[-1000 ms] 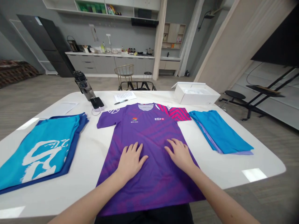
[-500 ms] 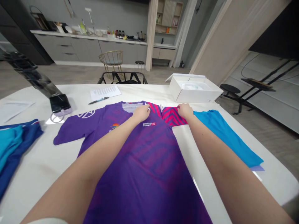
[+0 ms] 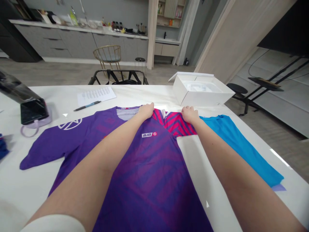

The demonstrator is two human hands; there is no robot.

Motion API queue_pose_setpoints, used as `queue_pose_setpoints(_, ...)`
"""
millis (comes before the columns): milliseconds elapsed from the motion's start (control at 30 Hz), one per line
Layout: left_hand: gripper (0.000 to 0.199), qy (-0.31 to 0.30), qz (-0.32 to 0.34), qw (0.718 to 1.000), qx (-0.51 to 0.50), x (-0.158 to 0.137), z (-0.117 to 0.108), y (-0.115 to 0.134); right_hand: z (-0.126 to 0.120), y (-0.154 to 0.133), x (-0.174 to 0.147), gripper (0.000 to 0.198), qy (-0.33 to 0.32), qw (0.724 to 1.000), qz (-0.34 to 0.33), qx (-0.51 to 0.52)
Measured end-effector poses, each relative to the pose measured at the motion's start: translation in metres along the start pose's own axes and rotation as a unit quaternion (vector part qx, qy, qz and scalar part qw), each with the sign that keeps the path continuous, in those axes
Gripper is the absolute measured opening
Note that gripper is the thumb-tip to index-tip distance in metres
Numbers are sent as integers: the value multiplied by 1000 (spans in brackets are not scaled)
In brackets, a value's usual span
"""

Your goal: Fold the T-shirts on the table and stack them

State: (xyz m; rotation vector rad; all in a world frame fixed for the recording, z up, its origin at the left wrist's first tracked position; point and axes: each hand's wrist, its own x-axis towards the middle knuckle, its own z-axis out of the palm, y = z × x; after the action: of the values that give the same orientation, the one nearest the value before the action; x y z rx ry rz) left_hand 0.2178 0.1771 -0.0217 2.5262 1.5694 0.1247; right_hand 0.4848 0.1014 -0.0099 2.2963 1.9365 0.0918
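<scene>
A purple short-sleeved jersey (image 3: pixel 145 167) lies spread front side up on the white table (image 3: pixel 16 187), its collar toward the far edge. My left hand (image 3: pixel 146 111) pinches its shoulder edge beside the collar. With closed fingers, my right hand (image 3: pixel 190 114) grips the pink-and-purple zigzag sleeve at its top edge. Between my two hands the shoulder cloth shows a white stripe near a small fold. The other sleeve, with a white circular print, stretches flat to the left. My left forearm covers part of the chest.
Beyond my right hand stands an open white box (image 3: pixel 202 91). A bright blue garment (image 3: pixel 243 148) lies right of my right forearm. Farther left are a pen (image 3: pixel 87 105), a printed sheet (image 3: pixel 96 95) and a phone (image 3: pixel 33 111) on a lilac stand. A dark chair (image 3: pixel 120 77) stands behind the table.
My view has shifted right and closer, so the phone stand and left sleeve sit farther left. Both hands keep hold of the jersey's shoulder and sleeve, with little movement.
</scene>
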Motion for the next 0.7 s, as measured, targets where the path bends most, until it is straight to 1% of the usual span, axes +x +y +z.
queue_pose_setpoints(133, 39, 20, -31, 999, -8, -3, 5, 5, -7, 2, -9, 39, -17, 999, -9, -41)
queue_pose_setpoints(233, 40, 36, -50, 997, -35, -6, 7, 7, -25, 2, -21, 37, -17, 999, -19, -34)
queue_pose_setpoints(333, 37, 57, -52, 994, -79, -11, 7, 5, -55, 1, -38, 32, 3, 1000, -30, 7)
queue_pose_setpoints(400, 33, 83, -61, 986, -130, -16, 6, 3, -81, -3, -52, 29, 6, 997, -38, 66)
queue_pose_setpoints(467, 26, 117, -75, 967, -211, -22, 3, 4, -111, -14, -67, 24, -2, 987, -52, 153)
queue_pose_setpoints(500, 20, 131, -81, 951, -270, -25, 0, 5, -126, -23, -75, 21, -9, 978, -59, 198)
queue_pose_setpoints(533, 15, 140, -89, 925, -342, -28, -4, 7, -142, -34, -82, 18, -15, 968, -67, 240)
queue_pose_setpoints(567, 11, 144, -100, 888, -426, -32, -8, 9, -157, -48, -88, 17, -20, 957, -75, 279)
queue_pose_setpoints(600, 9, 141, -114, 838, -515, -36, -15, 12, -171, -65, -93, 16, -23, 945, -84, 316)
queue_pose_setpoints(633, 9, 132, -125, 777, -602, -41, -22, 14, -184, -84, -97, 15, -23, 931, -94, 353)
queue_pose_setpoints(700, 7, 98, -131, 644, -747, -55, -37, 15, -202, -127, -99, 14, -22, 896, -113, 430)
